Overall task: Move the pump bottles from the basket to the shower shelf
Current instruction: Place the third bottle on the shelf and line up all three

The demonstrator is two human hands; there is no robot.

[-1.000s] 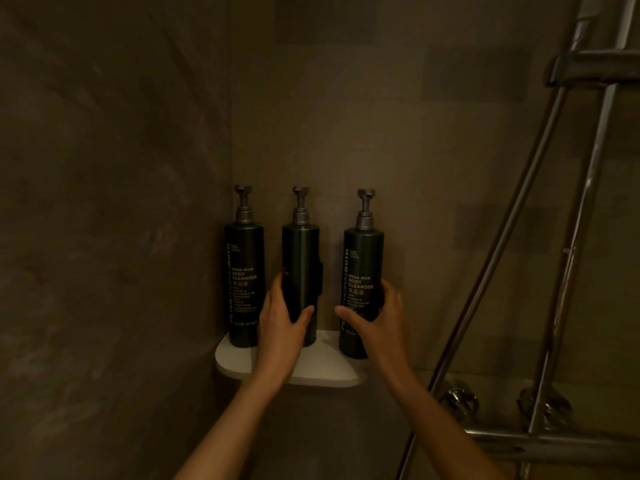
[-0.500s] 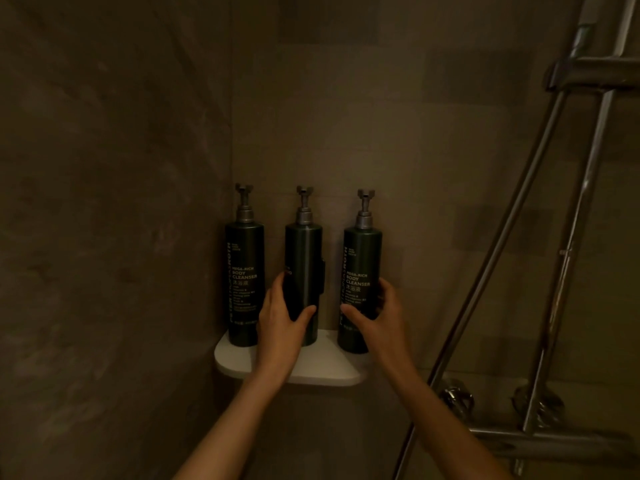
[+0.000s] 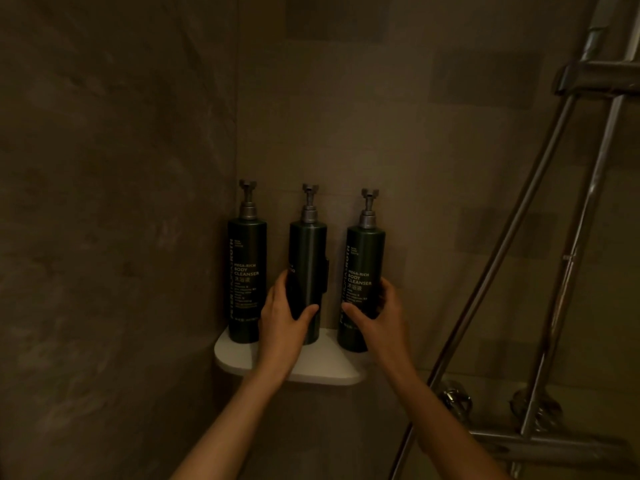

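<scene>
Three dark green pump bottles stand upright on a white corner shelf (image 3: 322, 374) in the shower. The left bottle (image 3: 246, 271) stands free against the side wall, its label facing me. My left hand (image 3: 282, 318) is wrapped around the lower part of the middle bottle (image 3: 308, 258), whose label is turned away to the left. My right hand (image 3: 379, 317) grips the lower part of the right bottle (image 3: 363, 265), which stands at the shelf's right edge with its label towards me. No basket is in view.
Brown tiled walls meet in the corner behind the shelf. Slanting chrome shower pipes (image 3: 519, 216) run down the right side, with a bracket (image 3: 595, 77) at the top and a mixer bar with round fittings (image 3: 533, 441) at the bottom right.
The middle bottle has shifted slightly right and turned in my left hand. My right hand has closed further around the right bottle. All three bottles stay upright on the shelf.
</scene>
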